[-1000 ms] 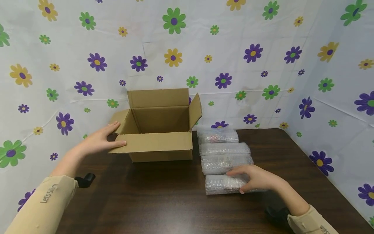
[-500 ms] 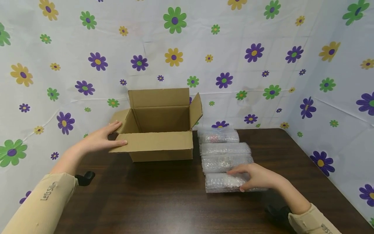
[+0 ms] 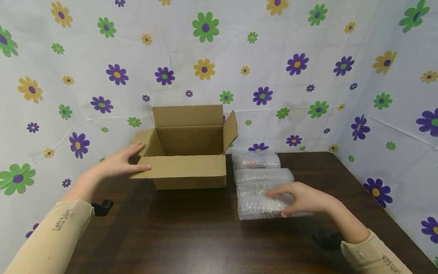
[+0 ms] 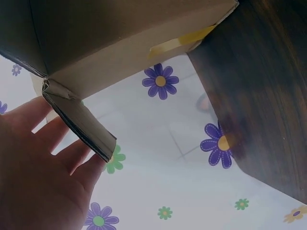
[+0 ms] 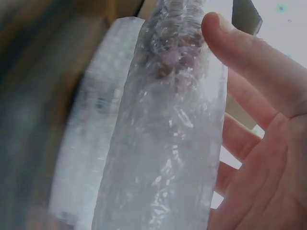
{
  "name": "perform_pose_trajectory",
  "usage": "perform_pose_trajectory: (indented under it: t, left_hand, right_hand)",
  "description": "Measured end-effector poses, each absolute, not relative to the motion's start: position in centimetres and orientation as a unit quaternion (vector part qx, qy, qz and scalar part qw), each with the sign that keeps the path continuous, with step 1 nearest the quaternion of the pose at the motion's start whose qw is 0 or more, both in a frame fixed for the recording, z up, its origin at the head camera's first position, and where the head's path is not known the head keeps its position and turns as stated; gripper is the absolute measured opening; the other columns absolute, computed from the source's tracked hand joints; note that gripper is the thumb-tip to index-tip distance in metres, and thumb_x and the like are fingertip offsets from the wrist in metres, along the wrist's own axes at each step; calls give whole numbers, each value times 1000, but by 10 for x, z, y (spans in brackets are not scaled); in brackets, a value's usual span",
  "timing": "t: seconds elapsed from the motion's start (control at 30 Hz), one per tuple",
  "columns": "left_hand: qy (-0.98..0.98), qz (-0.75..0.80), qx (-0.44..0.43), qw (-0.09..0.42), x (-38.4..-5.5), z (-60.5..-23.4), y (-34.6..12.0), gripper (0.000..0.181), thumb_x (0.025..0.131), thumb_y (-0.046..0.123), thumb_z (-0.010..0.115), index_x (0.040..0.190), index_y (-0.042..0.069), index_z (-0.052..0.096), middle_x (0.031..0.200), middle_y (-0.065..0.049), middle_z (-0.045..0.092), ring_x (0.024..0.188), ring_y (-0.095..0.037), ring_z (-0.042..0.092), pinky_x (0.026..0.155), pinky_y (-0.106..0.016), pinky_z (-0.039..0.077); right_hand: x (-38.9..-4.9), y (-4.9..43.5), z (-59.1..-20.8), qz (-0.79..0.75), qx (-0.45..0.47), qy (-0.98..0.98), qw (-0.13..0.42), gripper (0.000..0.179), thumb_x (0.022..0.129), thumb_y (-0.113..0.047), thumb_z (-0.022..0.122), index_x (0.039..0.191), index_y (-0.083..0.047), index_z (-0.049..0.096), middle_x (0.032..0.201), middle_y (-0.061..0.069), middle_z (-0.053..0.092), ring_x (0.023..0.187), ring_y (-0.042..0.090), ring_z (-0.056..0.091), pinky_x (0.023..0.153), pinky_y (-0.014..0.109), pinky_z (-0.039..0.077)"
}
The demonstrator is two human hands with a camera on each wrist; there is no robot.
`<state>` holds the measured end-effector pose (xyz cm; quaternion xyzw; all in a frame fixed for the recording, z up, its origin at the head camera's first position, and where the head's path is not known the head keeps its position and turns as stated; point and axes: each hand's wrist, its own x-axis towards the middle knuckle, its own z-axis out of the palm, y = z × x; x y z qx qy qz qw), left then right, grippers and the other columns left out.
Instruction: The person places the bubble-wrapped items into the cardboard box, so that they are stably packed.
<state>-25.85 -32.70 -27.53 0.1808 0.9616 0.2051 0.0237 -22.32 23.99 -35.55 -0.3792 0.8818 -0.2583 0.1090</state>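
An open cardboard box (image 3: 191,182) stands at the back of the dark table with its flaps spread outward. My left hand (image 3: 116,163) rests on its left corner, thumb on the front flap (image 3: 184,166) and straight fingers over the left flap (image 3: 143,137). In the left wrist view the fingertips are hidden behind a flap (image 4: 81,117). My right hand (image 3: 304,198) grips a bubble-wrapped roll (image 3: 256,208) by its right part, thumb on the near side. Something pinkish shows through the wrap (image 5: 177,62) in the right wrist view; what it is I cannot tell.
Beyond the held roll, more bubble-wrapped rolls (image 3: 263,175) lie in a row right of the box. The table (image 3: 191,236) reaches back to a white flower-print sheet (image 3: 184,45) hanging behind it. Yellow tape (image 4: 182,40) marks the box's side.
My right hand has raised the nearest bubble-wrapped roll; it now overlaps the roll behind it, with table showing beneath. My left hand stays on the box flaps.
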Motion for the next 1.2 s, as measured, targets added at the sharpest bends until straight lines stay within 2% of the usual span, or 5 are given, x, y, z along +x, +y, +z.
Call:
perform_pose_trajectory:
  t: [0.17,0.4,0.83,1.2]
  left_hand:
    - [958,216,185,24,-260,-277,-326,95,87,47,68,154,2,18,158,-24,11,143,-48,6,108,-68,13]
    - [957,222,186,28,-261,-277,-326,95,87,46,68,154,2,17,158,-25,10,143,-48,4,108,-68,12]
    - [957,220,188,30,-262,-277,-330,95,88,45,68,155,2,15,158,-25,10,143,-48,4,107,-69,13]
    - [955,223,192,29,-262,-278,-328,95,87,44,68,154,0,17,158,-26,11,142,-49,5,107,-69,13]
  right_hand:
    - [-225,237,-343,-253,-390,879,106,57,79,-35,80,132,-25,62,130,-9,60,123,19,53,98,43,47]
    - [-230,231,-331,-256,-408,870,111,57,80,-33,80,133,-26,61,131,-10,59,123,18,52,97,49,46]
    - [-233,224,-311,-254,-410,869,108,58,80,-31,80,134,-24,60,131,-10,59,122,16,53,97,48,46]
    - [-231,216,-280,-234,-419,871,104,60,80,-35,80,135,-23,59,131,-11,58,122,14,52,97,46,46]
